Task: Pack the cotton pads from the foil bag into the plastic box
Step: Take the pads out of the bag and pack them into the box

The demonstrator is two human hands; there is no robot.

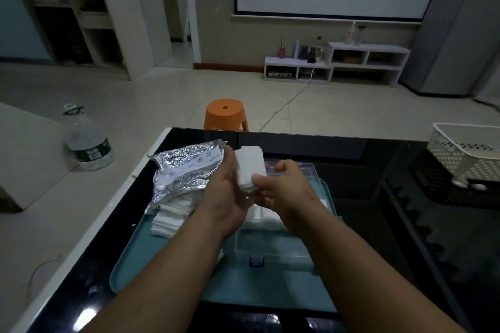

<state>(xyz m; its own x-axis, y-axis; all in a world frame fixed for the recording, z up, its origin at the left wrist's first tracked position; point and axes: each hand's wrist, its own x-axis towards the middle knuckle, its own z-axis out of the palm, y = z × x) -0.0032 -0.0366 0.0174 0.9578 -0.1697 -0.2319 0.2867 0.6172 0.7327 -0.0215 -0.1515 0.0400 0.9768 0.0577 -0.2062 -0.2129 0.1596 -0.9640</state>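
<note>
Both forearms reach in from the near edge, and the hands, left hand and right hand, are closed together on one stack of cotton pads held above the open plastic box on the teal tray. Square the stack edges, then lower it flat beside the pads already inside. More pads spill from the foil bag at left

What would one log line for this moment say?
hands: left hand and right hand hold pad stack | box: open, partly filled | foil bag: more pads beside
</note>
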